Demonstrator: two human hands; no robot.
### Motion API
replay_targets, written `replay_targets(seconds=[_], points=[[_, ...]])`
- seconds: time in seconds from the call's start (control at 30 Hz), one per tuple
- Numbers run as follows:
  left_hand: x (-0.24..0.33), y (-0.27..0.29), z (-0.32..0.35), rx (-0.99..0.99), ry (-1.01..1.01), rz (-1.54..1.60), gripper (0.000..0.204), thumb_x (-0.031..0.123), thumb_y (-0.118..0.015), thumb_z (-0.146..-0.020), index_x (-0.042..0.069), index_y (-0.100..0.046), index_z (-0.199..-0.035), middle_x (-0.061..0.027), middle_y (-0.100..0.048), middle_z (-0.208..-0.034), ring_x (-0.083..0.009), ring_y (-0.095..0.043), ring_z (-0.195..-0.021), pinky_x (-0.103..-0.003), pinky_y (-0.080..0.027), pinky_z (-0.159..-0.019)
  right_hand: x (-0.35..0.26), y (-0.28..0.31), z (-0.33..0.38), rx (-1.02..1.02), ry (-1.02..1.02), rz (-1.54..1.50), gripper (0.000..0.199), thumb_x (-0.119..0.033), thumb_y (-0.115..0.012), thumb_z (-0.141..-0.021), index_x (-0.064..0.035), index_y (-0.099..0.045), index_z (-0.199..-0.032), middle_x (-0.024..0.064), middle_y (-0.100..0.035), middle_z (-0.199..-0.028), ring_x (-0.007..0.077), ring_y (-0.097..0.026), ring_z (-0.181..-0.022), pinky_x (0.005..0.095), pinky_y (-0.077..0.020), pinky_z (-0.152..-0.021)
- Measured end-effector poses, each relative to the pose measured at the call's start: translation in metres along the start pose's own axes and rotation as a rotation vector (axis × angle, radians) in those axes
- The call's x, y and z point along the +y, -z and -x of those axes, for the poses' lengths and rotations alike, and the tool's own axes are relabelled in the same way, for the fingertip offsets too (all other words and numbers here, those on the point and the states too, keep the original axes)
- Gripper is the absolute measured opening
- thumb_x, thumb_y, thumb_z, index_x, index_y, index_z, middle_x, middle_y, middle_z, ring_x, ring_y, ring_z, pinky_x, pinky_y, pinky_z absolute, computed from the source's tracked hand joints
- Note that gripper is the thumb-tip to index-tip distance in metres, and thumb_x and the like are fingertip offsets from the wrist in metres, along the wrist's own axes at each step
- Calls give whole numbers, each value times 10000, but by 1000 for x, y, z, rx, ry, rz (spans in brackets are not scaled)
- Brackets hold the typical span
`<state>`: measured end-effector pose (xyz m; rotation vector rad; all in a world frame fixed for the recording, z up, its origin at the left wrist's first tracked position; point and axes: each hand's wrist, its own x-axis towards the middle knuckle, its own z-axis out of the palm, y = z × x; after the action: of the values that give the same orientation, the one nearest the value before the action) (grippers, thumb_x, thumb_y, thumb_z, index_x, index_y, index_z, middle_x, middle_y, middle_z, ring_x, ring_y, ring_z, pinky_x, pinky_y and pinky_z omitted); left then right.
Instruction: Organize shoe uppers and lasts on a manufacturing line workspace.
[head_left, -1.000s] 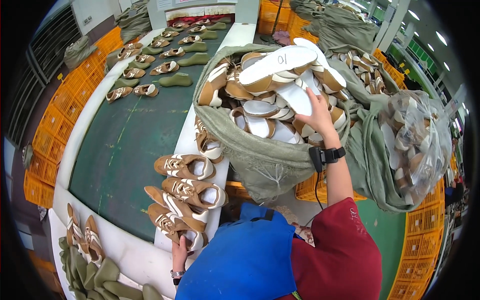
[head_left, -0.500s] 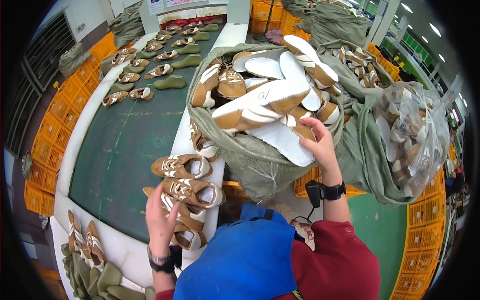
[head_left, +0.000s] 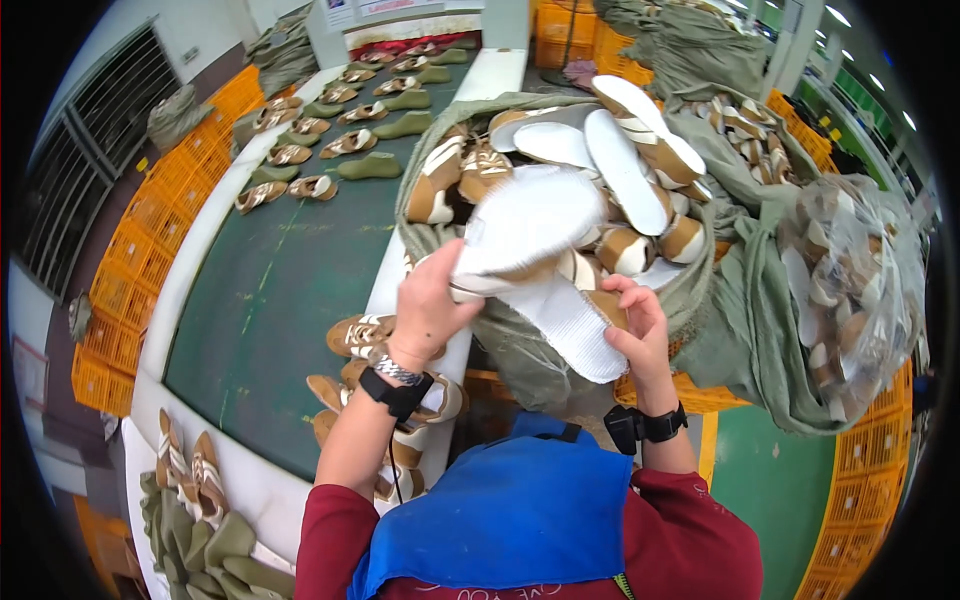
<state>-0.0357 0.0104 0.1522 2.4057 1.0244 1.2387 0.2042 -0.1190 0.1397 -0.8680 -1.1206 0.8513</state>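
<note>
My left hand (head_left: 432, 308) is closed on the near end of a brown-and-white shoe upper (head_left: 535, 222), whose white underside is turned up and blurred by motion. My right hand (head_left: 638, 328) grips the brown end of a second shoe upper (head_left: 568, 332), its ribbed white bottom facing up. Both are over the near rim of a green woven sack (head_left: 440, 160) heaped with similar uppers. Below my left forearm, several brown-and-white laced shoes (head_left: 362, 336) sit on the white edge of the conveyor, partly hidden by the arm.
A dark green conveyor belt (head_left: 270, 290) carries rows of shoes and green shoe lasts (head_left: 368, 166). More lasts (head_left: 225, 545) lie at lower left beside two shoes. Orange crates (head_left: 130, 270) line both sides. A clear plastic bag of uppers (head_left: 840, 290) stands right of the sack.
My left hand has moved up and right from above the conveyor-edge shoes to take hold of an upper at the sack. My right hand has drawn its upper slightly nearer. The view has shifted.
</note>
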Motion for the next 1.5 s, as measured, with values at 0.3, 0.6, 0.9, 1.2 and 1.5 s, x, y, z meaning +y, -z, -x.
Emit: replay_targets(seconds=[0.3,0.6,0.9,1.2,1.5], points=[[-30,126,119,560,758,1170,421,236,-550,-880,-4,-478,-1218,-88,-575,-1137,-191,-569,-1007,-314,-464,-878,36,-69,-36,-156,-147,-573,301,-115,-644,-749,-61,-501,-1008,124,-462,-1207,213,-487,-1090,344,-380,-968],[27,159,292,975,970,891,384,214,-576,-891,-16,-511,-1191,-65,-603,-1102,-143,-583,-969,-276,-471,-845,89,-166,-48,-447,-333,-534,140,9,-510,-778,-17,-521,-915,98,-548,-995,164,-514,-931,279,-409,-854],[59,134,380,1125,1092,1028,462,176,-622,-865,-24,-446,-1242,-89,-573,-1152,-155,-567,-1018,-289,-467,-885,99,-238,-29,-683,-452,-686,99,47,-469,-769,-5,-517,-838,108,-548,-938,161,-504,-883,281,-380,-878],[54,149,380,1084,1128,867,577,275,-567,-903,37,-313,-1364,-78,-516,-1224,-154,-537,-1056,-296,-453,-904,114,-251,-24,-753,-377,-557,112,52,-456,-786,-9,-513,-861,112,-532,-983,184,-497,-946,298,-367,-916],[-5,90,416,432,1522,-72,724,165,-597,-773,63,-258,-1405,-219,-579,-1128,-321,-592,-1009,-365,-472,-866,110,-256,-31,-782,-267,-449,105,70,-482,-779,-6,-530,-832,97,-574,-952,155,-523,-915,269,-382,-875]])
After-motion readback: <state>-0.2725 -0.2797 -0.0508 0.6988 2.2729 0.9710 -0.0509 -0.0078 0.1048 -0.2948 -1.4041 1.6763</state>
